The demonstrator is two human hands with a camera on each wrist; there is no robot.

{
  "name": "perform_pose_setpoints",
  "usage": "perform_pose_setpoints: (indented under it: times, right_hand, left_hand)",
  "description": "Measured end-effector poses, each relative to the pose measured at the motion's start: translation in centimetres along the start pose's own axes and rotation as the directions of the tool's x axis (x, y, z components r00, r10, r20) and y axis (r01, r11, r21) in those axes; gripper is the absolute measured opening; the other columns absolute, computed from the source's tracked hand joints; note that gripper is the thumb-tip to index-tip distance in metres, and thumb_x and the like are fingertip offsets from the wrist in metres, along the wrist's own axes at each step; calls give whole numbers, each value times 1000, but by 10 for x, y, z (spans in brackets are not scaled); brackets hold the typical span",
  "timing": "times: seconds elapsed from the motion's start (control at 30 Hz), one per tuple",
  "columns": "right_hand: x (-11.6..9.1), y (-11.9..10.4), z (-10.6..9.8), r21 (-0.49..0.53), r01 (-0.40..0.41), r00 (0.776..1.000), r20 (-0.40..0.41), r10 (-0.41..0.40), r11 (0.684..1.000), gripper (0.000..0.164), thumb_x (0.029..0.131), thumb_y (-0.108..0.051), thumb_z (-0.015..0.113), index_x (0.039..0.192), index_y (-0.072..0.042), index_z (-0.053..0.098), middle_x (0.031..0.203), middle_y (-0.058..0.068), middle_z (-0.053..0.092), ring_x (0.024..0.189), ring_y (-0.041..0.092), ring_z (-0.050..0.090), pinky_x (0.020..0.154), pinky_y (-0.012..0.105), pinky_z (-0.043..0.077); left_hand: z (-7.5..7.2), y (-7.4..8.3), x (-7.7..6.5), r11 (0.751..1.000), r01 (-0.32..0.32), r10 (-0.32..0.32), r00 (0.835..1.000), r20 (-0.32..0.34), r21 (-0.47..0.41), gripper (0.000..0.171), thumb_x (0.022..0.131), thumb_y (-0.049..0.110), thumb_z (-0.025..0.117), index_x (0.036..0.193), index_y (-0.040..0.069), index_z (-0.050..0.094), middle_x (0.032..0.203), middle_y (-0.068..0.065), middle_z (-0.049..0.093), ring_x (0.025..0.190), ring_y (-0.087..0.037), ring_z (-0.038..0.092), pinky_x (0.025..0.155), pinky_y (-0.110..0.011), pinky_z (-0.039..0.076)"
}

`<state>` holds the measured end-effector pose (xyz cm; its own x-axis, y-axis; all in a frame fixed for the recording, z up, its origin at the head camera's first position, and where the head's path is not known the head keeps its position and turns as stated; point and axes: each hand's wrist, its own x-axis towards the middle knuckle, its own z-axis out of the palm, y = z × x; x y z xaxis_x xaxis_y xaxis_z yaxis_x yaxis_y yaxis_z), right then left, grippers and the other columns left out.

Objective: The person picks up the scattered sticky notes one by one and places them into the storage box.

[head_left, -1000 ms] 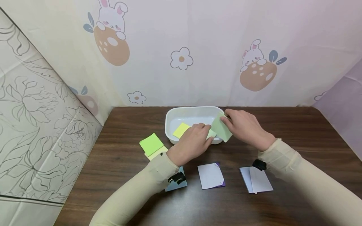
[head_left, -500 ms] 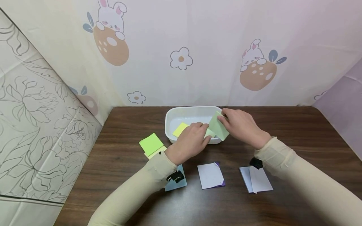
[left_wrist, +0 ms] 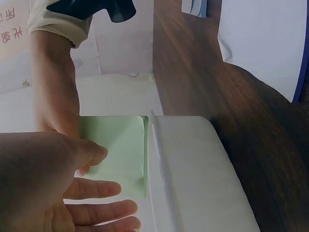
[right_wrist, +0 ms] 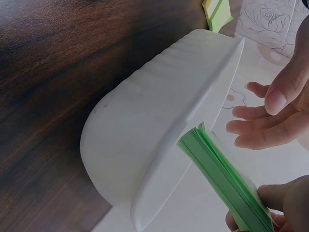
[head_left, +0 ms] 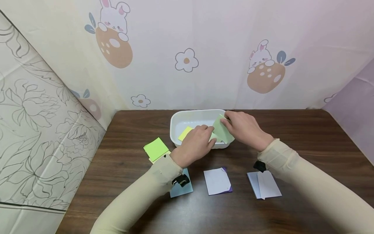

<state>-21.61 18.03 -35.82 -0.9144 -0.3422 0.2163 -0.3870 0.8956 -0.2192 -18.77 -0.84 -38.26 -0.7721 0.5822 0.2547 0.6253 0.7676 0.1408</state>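
Note:
My right hand [head_left: 245,128] pinches a pad of green sticky notes [head_left: 219,128] over the right end of a white plastic tub [head_left: 198,111]. Seen edge-on in the right wrist view, the pad is thick, its sheets slightly fanned at the free end. My left hand [head_left: 193,143] hovers over the tub's front rim, close to the pad, with thumb and fingers spread and nothing between them. A paler green piece [head_left: 214,136] shows by its fingertips in the head view. Inside the tub lies a yellow sticky note [head_left: 185,133], partly hidden behind the left hand.
Left of the tub, bright green sticky notes [head_left: 156,149] overlap cream ones [head_left: 154,160]. Along the front lie a blue-grey pad [head_left: 182,191], partly under the left wrist, a white-topped purple pad [head_left: 217,182] and a pale blue pad [head_left: 253,185] with a loose sheet. A printed curtain [head_left: 157,65] hangs behind.
My right hand has shifted left with the green pad, bringing it nearer to my left hand and further over the tub. The left hand has drifted only slightly left.

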Motion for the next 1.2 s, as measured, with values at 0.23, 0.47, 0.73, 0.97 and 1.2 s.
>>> perform_pose_setpoints:
  times: [0.23, 0.47, 0.73, 0.97, 1.2]
  right_hand:
    - [5, -1, 4, -11, 0, 1000, -9, 0, 1000, 24, 95, -30, 50, 85, -10, 57, 60, 0, 49, 54, 16, 45, 46, 33, 36]
    - [8, -2, 6, -18, 2, 1000, -8, -2, 1000, 25, 96, -31, 50, 81, -12, 54, 59, 0, 46, 53, 16, 44, 47, 33, 35]
    - [13, -4, 9, -22, 3, 1000, -6, -3, 1000, 24, 95, -32, 50, 82, -13, 55, 58, 0, 46, 54, 17, 44, 48, 34, 36]
    - [17, -6, 12, -24, -4, 1000, 28, 5, 1000, 24, 95, -32, 50, 83, -12, 55, 59, 0, 47, 54, 17, 45, 48, 33, 36]
    - [20, -7, 15, -24, 7, 998, 57, -6, 1000, 22, 95, -31, 50, 84, -12, 55, 60, 0, 48, 54, 16, 45, 48, 33, 36]
  left_hand:
    - [3, -7, 2, 1000, 12, -12, 1000, -12, 11, 37, 93, 30, 52, 119, 5, 61, 106, -8, 66, 89, -21, 62, 74, -32, 50]
    - [6, -12, 4, 1000, 24, -24, 1000, -6, 19, 38, 93, 30, 52, 119, 4, 61, 106, -9, 66, 90, -22, 62, 74, -33, 51]
    - [8, -19, 6, 998, 54, -54, 999, -1, 33, 35, 93, 30, 52, 114, 4, 62, 99, -9, 65, 86, -23, 62, 72, -35, 50]
    - [10, -24, 6, 997, 81, -81, 996, 23, 12, 35, 93, 29, 52, 114, 3, 62, 101, -10, 65, 88, -23, 62, 75, -35, 50]
    - [11, -27, 8, 994, 106, -106, 993, 50, 5, 35, 93, 29, 52, 115, 4, 62, 101, -10, 65, 88, -23, 62, 74, -35, 50]
